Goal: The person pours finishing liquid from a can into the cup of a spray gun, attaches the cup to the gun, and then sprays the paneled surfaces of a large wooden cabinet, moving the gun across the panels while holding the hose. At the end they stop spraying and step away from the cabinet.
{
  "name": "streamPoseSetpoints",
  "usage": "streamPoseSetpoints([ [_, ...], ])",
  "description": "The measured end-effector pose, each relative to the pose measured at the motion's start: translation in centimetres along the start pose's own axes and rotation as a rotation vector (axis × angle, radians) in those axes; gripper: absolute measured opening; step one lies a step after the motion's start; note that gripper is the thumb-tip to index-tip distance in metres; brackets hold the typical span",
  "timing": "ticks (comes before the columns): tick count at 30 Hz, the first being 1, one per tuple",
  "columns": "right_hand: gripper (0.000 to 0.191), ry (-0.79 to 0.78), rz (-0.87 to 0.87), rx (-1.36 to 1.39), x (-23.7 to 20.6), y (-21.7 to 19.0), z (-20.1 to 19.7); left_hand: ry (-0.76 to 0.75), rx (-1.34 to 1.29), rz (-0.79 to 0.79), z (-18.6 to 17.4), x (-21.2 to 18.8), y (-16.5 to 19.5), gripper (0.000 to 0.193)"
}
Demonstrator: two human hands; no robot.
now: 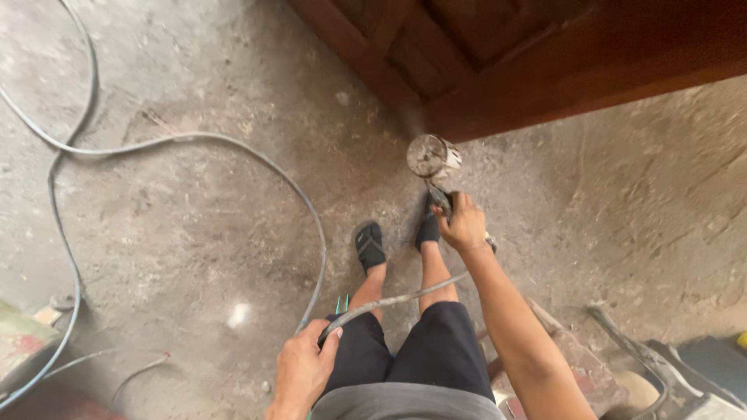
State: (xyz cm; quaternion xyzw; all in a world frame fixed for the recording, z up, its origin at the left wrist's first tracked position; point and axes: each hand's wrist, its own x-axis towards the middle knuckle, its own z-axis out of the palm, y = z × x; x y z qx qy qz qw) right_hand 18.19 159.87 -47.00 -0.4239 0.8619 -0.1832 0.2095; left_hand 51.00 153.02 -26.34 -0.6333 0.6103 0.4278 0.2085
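The right hand [464, 224] is clenching the grip of a spray gun [436, 175] just right of the frame's centre, its round metal cup, dull and paint-crusted, sitting right at the lower edge of a reddish-brown wooden door panel [498, 70] that is filling the upper right of the frame. The left hand [302, 369], at the bottom centre, is closing its fingers around a grey rubber hose [389, 301], which is running across the black shorts toward the right forearm. The rest of the hose is looping in a wide arc over the rough, dusty concrete floor [187, 233] through the upper left and down the left edge, leaving a broad bare patch inside the loop. Two feet in black sandals [370, 245] are standing near the centre, just below the gun. Clutter is crowding the lower corners: a dark metal bar [622, 342] at lower right, blurred scraps at lower left.
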Motion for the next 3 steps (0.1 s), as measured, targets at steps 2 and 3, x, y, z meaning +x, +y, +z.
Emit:
streamPoseSetpoints([
  [2, 0.041, 0.043, 0.014, 0.052, -0.2, 0.3, -2.1, 0.067, -0.011, 0.087, -0.8, -0.3, 0.3, 0.027],
  [3, 0.040, 0.072, 0.019, 0.072, -0.6, 0.4, -3.9, 0.101, -0.022, 0.139, -1.3, -0.5, 0.6, 0.026],
])
